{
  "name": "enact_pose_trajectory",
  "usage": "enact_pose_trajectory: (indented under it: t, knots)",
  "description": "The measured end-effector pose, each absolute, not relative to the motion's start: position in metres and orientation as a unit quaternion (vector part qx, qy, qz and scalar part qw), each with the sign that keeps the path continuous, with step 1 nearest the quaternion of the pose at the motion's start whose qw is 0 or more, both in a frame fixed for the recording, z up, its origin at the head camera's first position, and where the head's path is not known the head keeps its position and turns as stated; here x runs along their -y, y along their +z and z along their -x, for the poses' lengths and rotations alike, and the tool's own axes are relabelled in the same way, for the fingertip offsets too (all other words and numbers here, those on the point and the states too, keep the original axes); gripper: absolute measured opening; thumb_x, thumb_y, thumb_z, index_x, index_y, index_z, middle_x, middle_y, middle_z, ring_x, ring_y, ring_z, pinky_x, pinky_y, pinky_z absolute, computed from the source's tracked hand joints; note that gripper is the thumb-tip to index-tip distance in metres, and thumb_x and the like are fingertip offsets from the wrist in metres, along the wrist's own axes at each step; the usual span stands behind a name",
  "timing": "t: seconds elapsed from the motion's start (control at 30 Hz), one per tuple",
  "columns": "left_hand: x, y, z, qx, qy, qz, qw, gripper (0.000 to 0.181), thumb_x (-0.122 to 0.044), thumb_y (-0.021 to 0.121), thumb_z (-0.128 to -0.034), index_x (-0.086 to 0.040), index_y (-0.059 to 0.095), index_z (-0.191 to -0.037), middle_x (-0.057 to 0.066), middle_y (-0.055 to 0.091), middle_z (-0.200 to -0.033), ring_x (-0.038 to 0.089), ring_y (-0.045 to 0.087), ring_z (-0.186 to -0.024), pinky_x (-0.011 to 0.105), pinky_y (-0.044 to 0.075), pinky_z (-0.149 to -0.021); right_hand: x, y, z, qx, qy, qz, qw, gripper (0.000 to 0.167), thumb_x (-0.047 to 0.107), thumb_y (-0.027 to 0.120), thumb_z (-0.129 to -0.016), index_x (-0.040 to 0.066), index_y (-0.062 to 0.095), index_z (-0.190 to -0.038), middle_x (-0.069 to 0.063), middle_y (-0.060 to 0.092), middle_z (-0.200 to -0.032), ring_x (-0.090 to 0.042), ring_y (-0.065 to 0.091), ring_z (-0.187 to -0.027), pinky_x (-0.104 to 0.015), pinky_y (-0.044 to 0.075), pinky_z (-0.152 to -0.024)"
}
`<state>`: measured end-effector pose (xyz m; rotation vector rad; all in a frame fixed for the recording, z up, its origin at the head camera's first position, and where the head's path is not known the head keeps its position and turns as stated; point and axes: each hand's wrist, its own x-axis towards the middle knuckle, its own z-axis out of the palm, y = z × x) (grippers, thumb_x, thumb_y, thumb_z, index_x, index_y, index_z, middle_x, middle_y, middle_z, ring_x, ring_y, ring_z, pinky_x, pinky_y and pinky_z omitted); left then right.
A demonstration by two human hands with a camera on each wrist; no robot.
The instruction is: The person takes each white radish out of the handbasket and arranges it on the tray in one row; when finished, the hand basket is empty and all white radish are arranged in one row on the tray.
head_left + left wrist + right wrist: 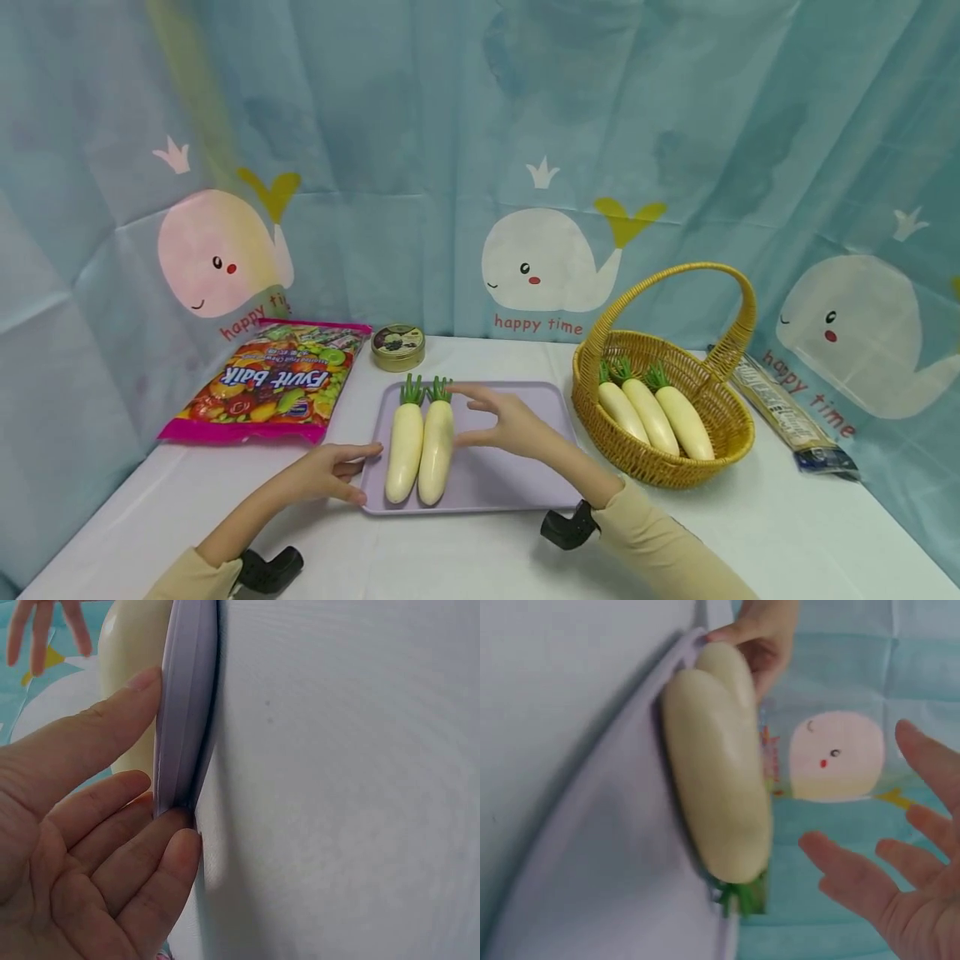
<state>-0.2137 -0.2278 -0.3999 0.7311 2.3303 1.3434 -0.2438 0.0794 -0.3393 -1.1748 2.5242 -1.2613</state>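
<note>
Two white radishes (405, 454) with green tops lie side by side on a lilac tray (510, 475), at its left. My left hand (332, 477) holds the tray's near left corner, its thumb on the rim and its fingers curled at the edge; the left wrist view shows the thumb (112, 716) against the rim. Over the tray, just right of the radishes, is my right hand (506, 427), fingers and thumb spread. In the right wrist view a gap shows between that hand (907, 877) and the nearer radish (716, 780).
To the right stands a wicker basket (738, 433) with a tall handle, holding 3 more white radishes (652, 417). A candy bag (273, 379) and a round tin (397, 347) sit at the back left. Behind the basket lies a long packet (787, 408). A blue curtain (420, 167) hangs behind.
</note>
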Motion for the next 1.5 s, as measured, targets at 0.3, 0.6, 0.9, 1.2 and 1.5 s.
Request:
enact_pose_trajectory:
  t: [0.3,0.6,0.9,1.2,1.5]
  knots:
    - [0.233,-0.401,0.215,-0.824,0.471,-0.266,0.167,0.074,-0.02,0.074,-0.0721,0.014,0.038,-0.127,0.035,0.033,-0.129,0.047,0.038,-0.113,0.037,0.044,-0.087,-0.119,-0.31,0.233,-0.798,-0.456,0.391,0.046,0.059,0.017,0.072,-0.076,0.011,0.048,-0.129,-0.003,0.046,-0.131,-0.024,0.046,-0.115,-0.028,0.055,-0.062]
    - [0.234,-0.396,0.213,-0.818,0.479,-0.273,0.165,0.075,-0.021,0.074,-0.0723,0.015,0.037,-0.127,0.035,0.031,-0.13,0.048,0.036,-0.114,0.037,0.042,-0.089,-0.164,-0.287,0.234,-0.784,-0.485,0.388,-0.021,0.051,0.009,0.071,-0.076,0.006,0.054,-0.123,-0.011,0.053,-0.123,-0.027,0.054,-0.105,-0.033,0.055,-0.062]
    - [0.232,-0.399,0.214,-0.821,0.47,-0.281,0.161,0.074,-0.02,0.073,-0.0725,0.016,0.037,-0.127,0.035,0.032,-0.129,0.048,0.036,-0.113,0.038,0.044,-0.087,-0.208,-0.279,0.232,-0.764,-0.509,0.391,-0.058,0.038,-0.006,0.063,-0.079,-0.007,0.054,-0.117,-0.014,0.06,-0.11,-0.018,0.06,-0.095,-0.039,0.055,-0.061]
    - [0.229,-0.402,0.216,-0.814,0.483,-0.273,0.17,0.075,-0.02,0.074,-0.0722,0.014,0.037,-0.128,0.034,0.032,-0.13,0.047,0.035,-0.115,0.038,0.043,-0.088,-0.253,-0.266,0.258,-0.832,-0.405,0.364,-0.106,0.019,-0.003,0.061,-0.083,-0.006,0.062,-0.101,-0.02,0.062,-0.099,-0.015,0.064,-0.076,-0.033,0.055,-0.054]
    - [0.229,-0.402,0.215,-0.817,0.479,-0.269,0.172,0.075,-0.022,0.074,-0.0721,0.013,0.038,-0.128,0.034,0.032,-0.13,0.048,0.036,-0.114,0.04,0.043,-0.087,-0.267,-0.262,0.288,-0.871,-0.318,0.34,-0.159,0.011,0.005,0.063,-0.083,0.002,0.067,-0.094,-0.011,0.067,-0.088,-0.014,0.063,-0.064,-0.032,0.055,-0.056]
